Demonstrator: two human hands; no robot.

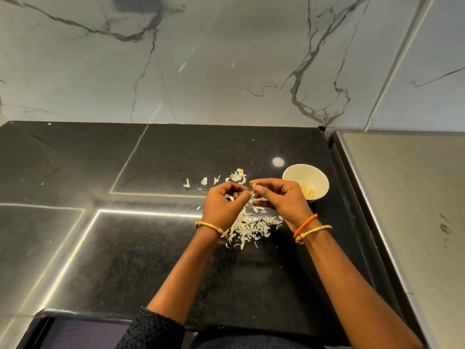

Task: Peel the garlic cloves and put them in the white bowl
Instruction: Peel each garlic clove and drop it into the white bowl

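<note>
I am looking down at a glossy black stone counter (pixel 125 248) that throws back bright strips of light, with a white marble wall (pixel 226 59) veined in dark grey rising behind it and a grey metal surface (pixel 407 197) along the right side. Both hands meet above the middle of the counter. My right hand (pixel 281 200) pinches a small pale garlic clove (pixel 254 185) between thumb and fingertips, and my left hand (pixel 222 205) is curled with its fingertips up against the clove; I cannot tell whether it grips the clove or a bit of skin. A heap of papery white peels (pixel 251 227) lies on the counter below and between the wrists, with a few loose scraps (pixel 203 181) farther back. The white bowl (pixel 305 181) stands just beyond the right hand, holding several peeled, creamy-yellow cloves (pixel 308 191).
</note>
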